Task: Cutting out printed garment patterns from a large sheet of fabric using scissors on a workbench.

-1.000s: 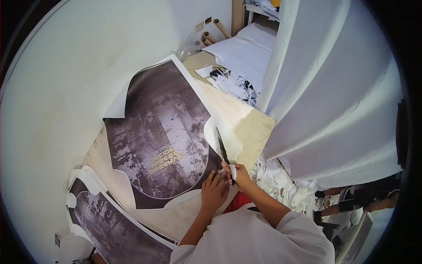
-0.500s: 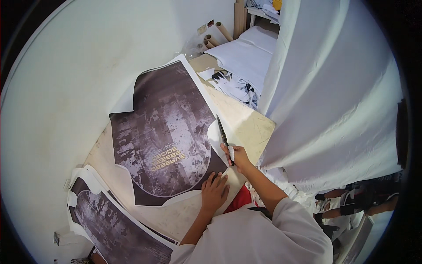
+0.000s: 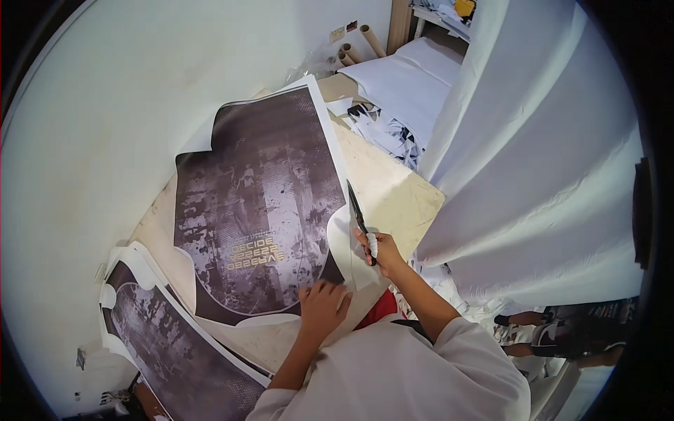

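Observation:
A dark printed sheet [image 3: 263, 168] with grey mottled patterns, gold lettering and a white border lies on the pale table. My left hand [image 3: 323, 305] rests at its near right edge, fingers apart and slightly blurred, palm down. To the right, my right hand [image 3: 379, 252] grips black scissors [image 3: 359, 214] whose blades point away from me, beside the sheet's right edge. White wrapping covers one of that hand's fingers. A white strip of border [image 3: 338, 231] curls by the sheet's curved cut-in, just left of the blades.
Another dark printed piece [image 3: 168, 344] hangs at the near left. The table's bare corner [image 3: 414, 203] is on the right, next to a white hanging cloth [image 3: 512, 161]. Behind are fabric scraps [image 3: 390, 133] and cardboard tubes [image 3: 372, 41]. A person's legs [image 3: 530, 333] show at lower right.
My left hand has shifted left along the near edge, and the sheet's near right part has moved left with it. My right hand with the scissors has barely moved. The view has turned slightly.

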{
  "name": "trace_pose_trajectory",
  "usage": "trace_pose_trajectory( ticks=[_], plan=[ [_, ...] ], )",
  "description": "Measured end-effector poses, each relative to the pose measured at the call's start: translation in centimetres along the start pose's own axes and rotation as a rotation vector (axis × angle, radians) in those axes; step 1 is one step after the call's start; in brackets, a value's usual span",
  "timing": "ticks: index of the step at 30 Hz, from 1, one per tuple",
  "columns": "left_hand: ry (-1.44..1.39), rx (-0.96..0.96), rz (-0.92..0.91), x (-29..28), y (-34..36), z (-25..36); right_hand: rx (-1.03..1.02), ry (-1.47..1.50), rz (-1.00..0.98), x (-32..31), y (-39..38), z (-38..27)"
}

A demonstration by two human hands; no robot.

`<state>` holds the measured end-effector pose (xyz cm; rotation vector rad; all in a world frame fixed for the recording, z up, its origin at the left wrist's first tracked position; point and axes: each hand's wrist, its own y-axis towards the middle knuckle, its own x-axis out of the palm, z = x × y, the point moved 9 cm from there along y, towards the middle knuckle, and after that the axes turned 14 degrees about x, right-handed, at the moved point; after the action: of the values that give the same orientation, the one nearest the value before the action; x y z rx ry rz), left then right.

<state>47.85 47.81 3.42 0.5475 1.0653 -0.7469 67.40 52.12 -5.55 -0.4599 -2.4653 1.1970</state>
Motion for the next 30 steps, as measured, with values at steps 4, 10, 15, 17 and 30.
trace_pose_trajectory(
  ticks=[4,10,15,17,30],
  plan=[
    [-0.094,0.045,0.242,-1.3,7.1,-1.4,0.016,0.031,-0.02,-0.2,0.3,0.2],
    [-0.042,0.066,0.141,4.5,10.0,-2.0,0.036,0.024,-0.082,0.2,0.3,0.9],
    [-0.063,0.025,0.119,5.3,9.3,-2.1,-0.001,-0.018,-0.087,0.6,0.0,0.4],
    [-0.095,0.042,0.107,4.9,9.2,-1.9,-0.004,-0.015,-0.111,1.1,-0.1,-0.3],
    [-0.101,-0.011,0.081,6.4,8.2,-2.0,0.147,-0.23,-0.11,1.0,-2.5,2.3]
  ],
)
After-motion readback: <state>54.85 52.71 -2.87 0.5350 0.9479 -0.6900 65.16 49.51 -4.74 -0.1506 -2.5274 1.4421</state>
